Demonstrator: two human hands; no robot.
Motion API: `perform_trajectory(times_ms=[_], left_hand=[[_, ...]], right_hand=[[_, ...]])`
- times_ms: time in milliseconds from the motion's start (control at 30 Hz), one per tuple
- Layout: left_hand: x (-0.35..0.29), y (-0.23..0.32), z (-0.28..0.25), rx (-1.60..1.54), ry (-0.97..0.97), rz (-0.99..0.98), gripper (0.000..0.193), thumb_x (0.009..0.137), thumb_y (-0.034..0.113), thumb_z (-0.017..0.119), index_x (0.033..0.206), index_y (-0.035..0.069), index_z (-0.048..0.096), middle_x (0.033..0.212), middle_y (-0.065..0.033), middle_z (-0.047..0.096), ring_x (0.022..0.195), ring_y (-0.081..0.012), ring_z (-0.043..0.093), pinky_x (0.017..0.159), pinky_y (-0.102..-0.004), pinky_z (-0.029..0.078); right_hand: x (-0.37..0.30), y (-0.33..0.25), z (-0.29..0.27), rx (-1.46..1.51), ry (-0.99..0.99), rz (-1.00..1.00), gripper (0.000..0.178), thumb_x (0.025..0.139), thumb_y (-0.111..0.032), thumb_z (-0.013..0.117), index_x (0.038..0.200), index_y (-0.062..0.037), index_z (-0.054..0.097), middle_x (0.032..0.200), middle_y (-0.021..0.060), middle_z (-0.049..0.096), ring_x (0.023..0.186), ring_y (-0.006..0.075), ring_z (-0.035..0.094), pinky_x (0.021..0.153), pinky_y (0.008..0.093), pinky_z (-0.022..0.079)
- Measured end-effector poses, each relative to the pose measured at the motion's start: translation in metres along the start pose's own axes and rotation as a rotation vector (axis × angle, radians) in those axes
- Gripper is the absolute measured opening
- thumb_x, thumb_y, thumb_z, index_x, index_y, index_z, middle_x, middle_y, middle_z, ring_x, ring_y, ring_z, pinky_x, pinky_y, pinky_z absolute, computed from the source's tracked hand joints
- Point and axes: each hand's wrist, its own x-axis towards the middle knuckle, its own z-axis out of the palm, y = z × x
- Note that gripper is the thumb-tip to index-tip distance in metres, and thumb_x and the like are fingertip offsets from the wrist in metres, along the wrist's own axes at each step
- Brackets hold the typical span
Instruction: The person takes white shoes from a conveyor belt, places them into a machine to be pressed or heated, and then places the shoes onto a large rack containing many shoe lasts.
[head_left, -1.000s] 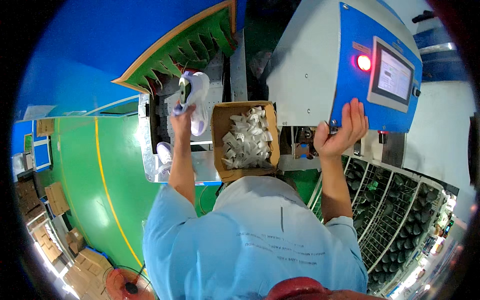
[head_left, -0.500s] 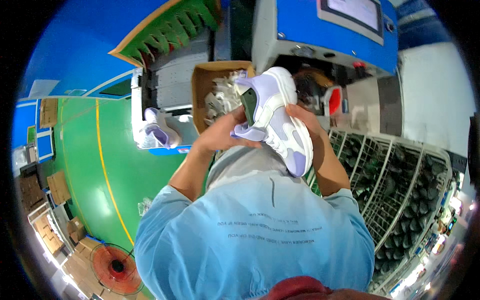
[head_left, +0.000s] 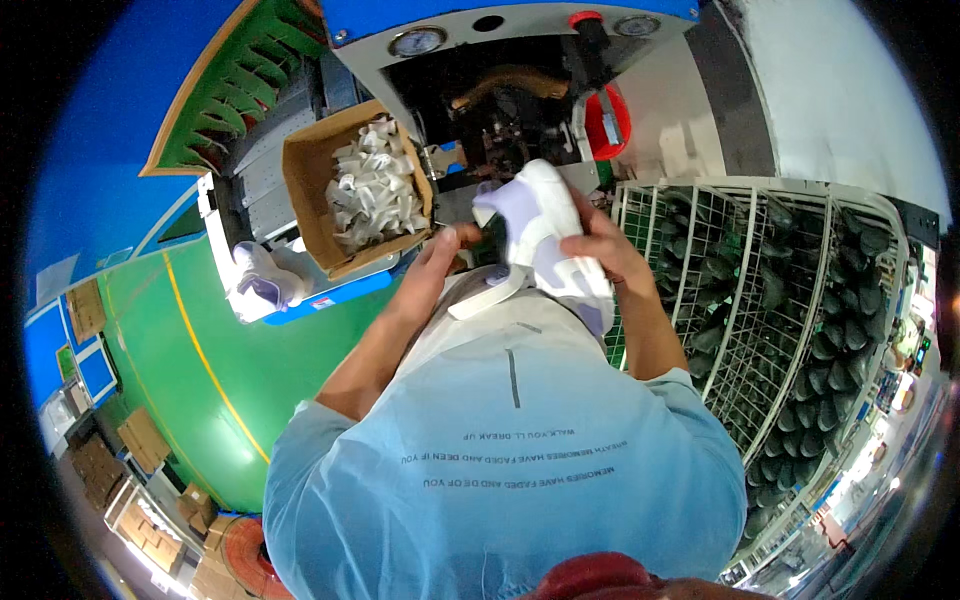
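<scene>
A white and lilac sneaker is held in front of my waist, slightly blurred. My right hand grips it from the right, thumb on top of the shoe and fingers behind its sole. Beside the shoe's dark opening is my left hand, thumb raised and fingers apart, with no clear grip on the shoe. A pale tongue or strap hangs from the sneaker toward my shirt. Another white and lilac sneaker sits to the left, on a white-topped ledge.
A cardboard box of crumpled white pieces stands ahead left. Ahead is a machine with gauges and a dark work cavity; a red container is beside it. A wire rack with dark shoe-shaped pieces stands right. A fan is behind left.
My left hand has come away from the shoe's side. The sneaker has tilted and shifted slightly left in my right hand. The view has turned, bringing the box and machine cavity into fuller sight.
</scene>
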Motion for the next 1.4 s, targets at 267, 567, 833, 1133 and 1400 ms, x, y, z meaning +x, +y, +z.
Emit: perform_trajectory(times_ms=[267, 567, 833, 1133, 1400], left_hand=[[0.053, -0.002, 0.052, 0.250, 0.093, 0.261, 0.037, 0.103, 0.026, 0.063, 0.128, 0.000, 0.052, 0.112, -0.0093, 0.065, 0.103, -0.0152, 0.060, 0.091, -0.0309, 0.049], [0.056, -0.022, 0.037, -0.092, -0.113, -0.005, 0.039, 0.105, 0.034, 0.060, 0.129, 0.005, 0.052, 0.095, 0.0022, 0.055, 0.087, -0.0083, 0.049, 0.079, -0.0247, 0.042], [0.158, -0.099, 0.038, -0.702, -0.239, -0.241, 0.037, 0.105, 0.038, 0.057, 0.129, 0.011, 0.049, 0.121, -0.0049, 0.062, 0.105, -0.0245, 0.065, 0.092, -0.0410, 0.053], [0.102, -0.043, -0.026, -0.331, -0.034, -0.368, 0.043, 0.099, 0.041, 0.067, 0.114, 0.002, 0.063, 0.096, -0.0130, 0.069, 0.087, -0.0256, 0.069, 0.078, -0.0390, 0.058], [0.086, -0.051, -0.104, -0.221, 0.381, -0.255, 0.032, 0.098, 0.031, 0.062, 0.109, 0.001, 0.062, 0.089, -0.0117, 0.072, 0.073, -0.0178, 0.067, 0.067, -0.0308, 0.055]], right_hand=[[0.000, 0.003, -0.004, 0.231, 0.190, 0.095, 0.100, 0.074, -0.007, 0.076, 0.161, -0.0032, 0.026, 0.156, 0.0137, 0.044, 0.142, 0.0261, 0.044, 0.117, 0.0366, 0.033], [0.061, -0.037, -0.004, -0.323, 0.534, -0.084, 0.102, 0.075, -0.014, 0.079, 0.161, -0.0031, 0.024, 0.152, 0.0174, 0.048, 0.131, 0.0292, 0.055, 0.107, 0.0351, 0.044], [0.121, -0.038, 0.014, -1.388, 0.517, 0.074, 0.102, 0.076, -0.045, 0.076, 0.162, -0.0316, 0.024, 0.114, 0.0282, 0.065, 0.101, 0.0424, 0.068, 0.082, 0.0499, 0.054], [0.138, -0.008, 0.007, -1.456, 0.609, -0.116, 0.082, 0.090, -0.041, 0.068, 0.161, -0.0310, 0.029, 0.128, 0.0414, 0.054, 0.103, 0.0524, 0.065, 0.089, 0.0574, 0.053], [0.130, -0.002, 0.022, -1.498, 0.730, -0.289, 0.082, 0.084, -0.035, 0.075, 0.157, -0.0251, 0.040, 0.111, 0.0289, 0.063, 0.092, 0.0463, 0.065, 0.075, 0.0525, 0.054]])
